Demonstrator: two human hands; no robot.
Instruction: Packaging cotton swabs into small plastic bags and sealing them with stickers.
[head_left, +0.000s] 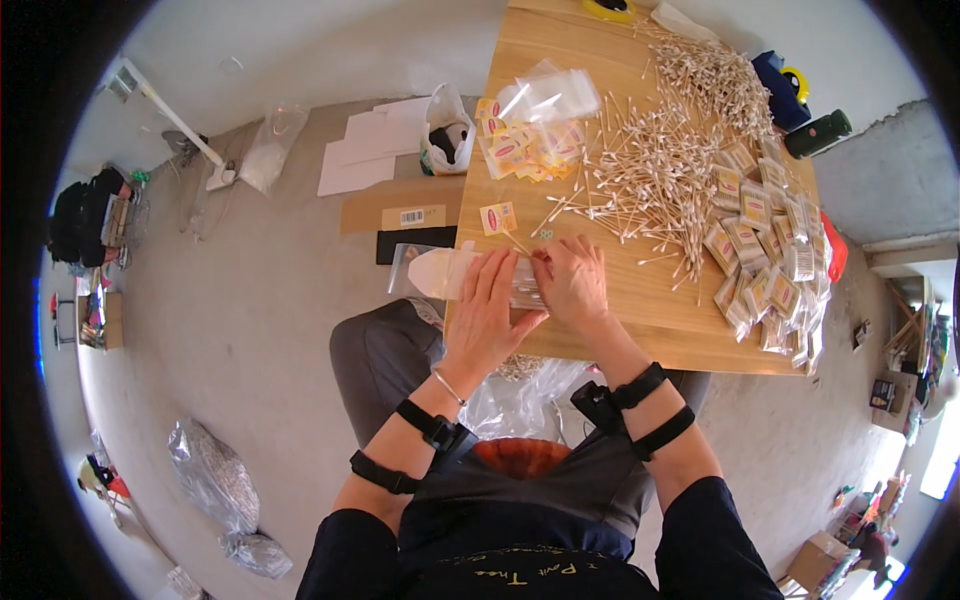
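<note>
A clear plastic bag [432, 274] lies at the table's near left edge, its end sticking out past the edge. My left hand [486, 308] rests flat across it, fingers stretched out. At the bag's other end, the fingers of my right hand [573, 285] are pinched together; what they grip is hidden. Thin sticks appear within the plastic between both hands. Just beyond my fingertips sit a yellow-and-white printed card [497, 218] and a small green item [546, 234]. A large heap of loose cotton swabs [650, 165] spreads beyond my right hand.
Several filled swab packs [765, 250] pile up at the table's right side. Printed cards [530, 148] and clear empty bags [552, 96] lie at the far left. A dark bottle [818, 133] and tape [795, 84] are at the back right. Cardboard [365, 208] lies on the floor.
</note>
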